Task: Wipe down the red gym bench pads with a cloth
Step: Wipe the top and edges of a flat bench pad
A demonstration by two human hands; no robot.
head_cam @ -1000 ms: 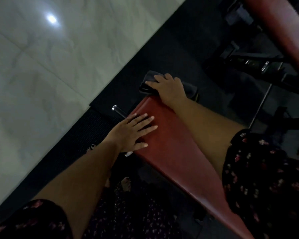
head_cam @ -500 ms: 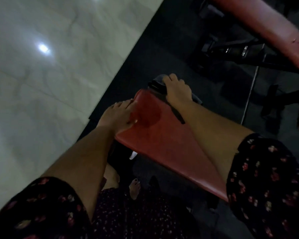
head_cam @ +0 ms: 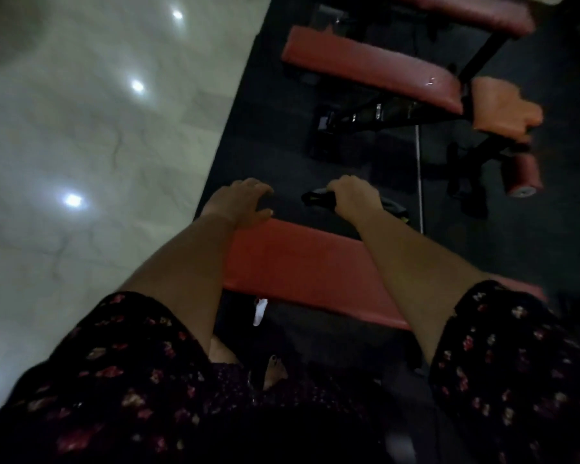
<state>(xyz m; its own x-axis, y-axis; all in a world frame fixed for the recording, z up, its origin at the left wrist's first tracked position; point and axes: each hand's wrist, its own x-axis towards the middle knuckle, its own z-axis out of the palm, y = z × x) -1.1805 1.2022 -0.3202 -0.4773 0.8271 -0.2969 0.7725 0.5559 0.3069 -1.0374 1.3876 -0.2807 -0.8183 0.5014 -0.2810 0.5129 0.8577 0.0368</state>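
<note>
A red bench pad [head_cam: 302, 262] lies across the lower middle of the view, under both my forearms. My left hand [head_cam: 243, 202] rests at its far left corner, fingers bent over the end edge. My right hand [head_cam: 355, 199] is past the pad's far edge and grips a dark cloth [head_cam: 318, 198], which bunches out on both sides of the fist. Whether the cloth touches the pad's far side is hidden by the hand.
A second red bench [head_cam: 369, 72] with an orange seat pad [head_cam: 503, 108] and a red foam roller [head_cam: 524, 175] stands beyond on the black rubber mat [head_cam: 265, 135]. A third red pad [head_cam: 466, 11] is at the top. Pale glossy tile floor [head_cam: 81, 145] fills the left. My bare foot [head_cam: 275, 370] shows below.
The view swung, so the pad now runs across the frame. My left hand slid from the pad's top to its end corner. My right hand with the cloth went over the far edge.
</note>
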